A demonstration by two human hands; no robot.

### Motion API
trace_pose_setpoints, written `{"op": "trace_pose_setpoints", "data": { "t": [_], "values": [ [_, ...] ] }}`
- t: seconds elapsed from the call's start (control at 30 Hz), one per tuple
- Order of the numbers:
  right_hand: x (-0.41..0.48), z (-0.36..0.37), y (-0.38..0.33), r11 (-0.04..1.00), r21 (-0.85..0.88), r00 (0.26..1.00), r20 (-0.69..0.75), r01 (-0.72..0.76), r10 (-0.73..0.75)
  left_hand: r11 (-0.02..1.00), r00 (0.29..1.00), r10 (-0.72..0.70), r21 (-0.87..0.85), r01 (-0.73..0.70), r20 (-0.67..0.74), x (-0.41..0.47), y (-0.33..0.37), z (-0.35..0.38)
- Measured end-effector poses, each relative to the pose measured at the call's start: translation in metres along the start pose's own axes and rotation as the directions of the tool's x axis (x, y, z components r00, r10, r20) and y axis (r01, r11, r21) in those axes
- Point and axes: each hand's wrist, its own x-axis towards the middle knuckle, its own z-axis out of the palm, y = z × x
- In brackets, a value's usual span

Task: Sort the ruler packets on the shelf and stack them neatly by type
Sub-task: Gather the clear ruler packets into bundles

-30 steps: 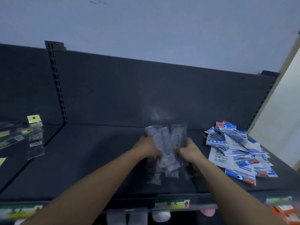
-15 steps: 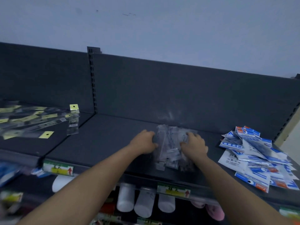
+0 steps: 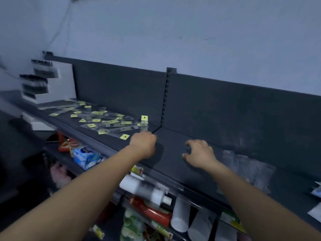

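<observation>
Several clear ruler packets with yellow tags lie scattered on the left section of the dark shelf. My left hand hovers just right of their nearest packet, fingers curled, holding nothing I can see. My right hand is over bare shelf, fingers loosely bent and empty. A blurred pile of clear packets lies on the shelf to the right of my right hand. A blue-and-white packet shows at the right edge.
A white stepped display stand sits at the far left of the shelf. An upright slotted post divides the back panel. Below the shelf hang white cups, red bottles and snack packs.
Both hands let go of the clear packet pile and moved left. The view swung left, so the yellow-tagged packets are near the left hand and the blue-and-white pile is almost out of frame.
</observation>
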Motion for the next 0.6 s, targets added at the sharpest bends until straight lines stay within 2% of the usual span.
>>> {"op": "trace_pose_setpoints", "data": {
  "t": [0.13, 0.27, 0.47, 0.6],
  "values": [
    [0.024, 0.006, -0.055, 0.995, 0.019, 0.994, 0.041, 0.097, -0.097, 0.993, 0.994, -0.105, 0.057, 0.105, 0.001, -0.012, -0.061, 0.0],
    [0.048, 0.016, -0.106, 0.991, 0.046, 0.989, 0.072, 0.125, -0.128, 0.98, 0.985, -0.175, 0.098, 0.173, 0.002, -0.019, -0.12, 0.004],
    [0.088, 0.037, -0.174, 0.991, 0.091, 0.987, 0.117, 0.1, -0.11, 0.97, 0.972, -0.235, 0.072, 0.234, 0.009, -0.014, -0.204, 0.022],
    [0.117, 0.057, -0.202, 0.997, 0.079, 0.986, 0.166, -0.003, -0.01, 0.974, 0.974, -0.223, 0.051, 0.221, 0.037, -0.006, -0.246, 0.033]
  ]
}}
